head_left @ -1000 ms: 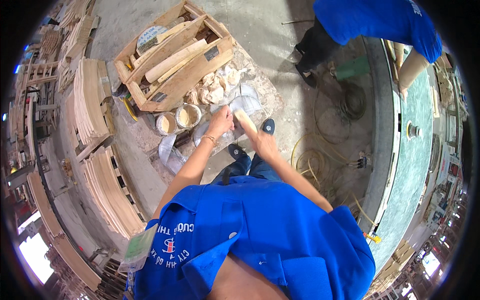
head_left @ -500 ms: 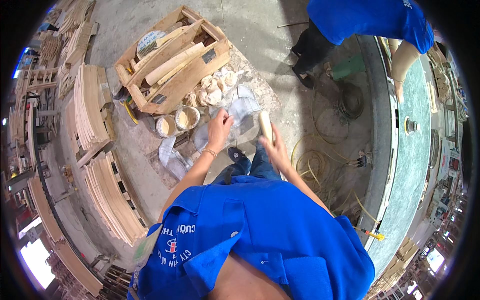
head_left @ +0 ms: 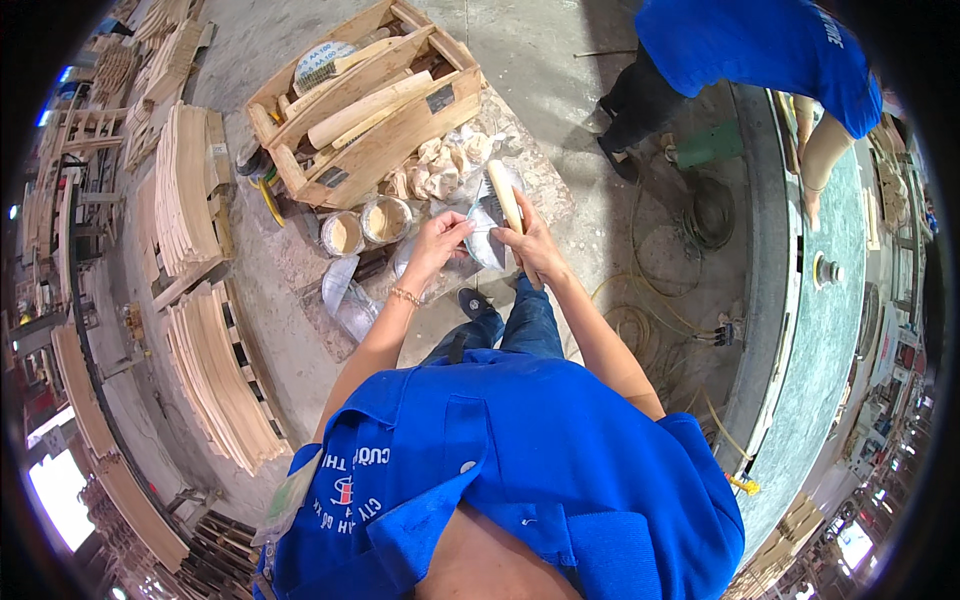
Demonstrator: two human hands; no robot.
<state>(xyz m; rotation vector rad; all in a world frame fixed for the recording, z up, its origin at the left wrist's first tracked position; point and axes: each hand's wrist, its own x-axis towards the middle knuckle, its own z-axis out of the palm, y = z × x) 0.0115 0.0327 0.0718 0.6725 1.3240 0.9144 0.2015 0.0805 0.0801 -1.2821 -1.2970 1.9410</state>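
My right hand (head_left: 533, 246) is closed around what looks like a brush (head_left: 505, 195), with a pale wooden back and dark bristles along its left side. Thumb and fingers of my left hand (head_left: 440, 243) pinch the edge of a translucent greyish plastic sheet (head_left: 486, 248), which spreads between both hands. The right thumb reaches over to the sheet's edge too. Just beyond the left hand stand two tubs of tan paste, a left one (head_left: 343, 234) and a right one (head_left: 386, 219). Crumpled pale paper or cloth (head_left: 438, 170) lies behind them.
A wooden tool box (head_left: 370, 150) with wood pieces and a wire brush stands ahead. Stacked curved boards (head_left: 185, 190) are on the left. Another person in a blue shirt (head_left: 750, 45) leans over a long greenish worktable (head_left: 825, 330) at right. Hoses (head_left: 630, 325) coil on the floor.
My hands have come together. The right hand has brought the brush left and tilted it, and the left has shifted slightly right to the plastic sheet's edge.
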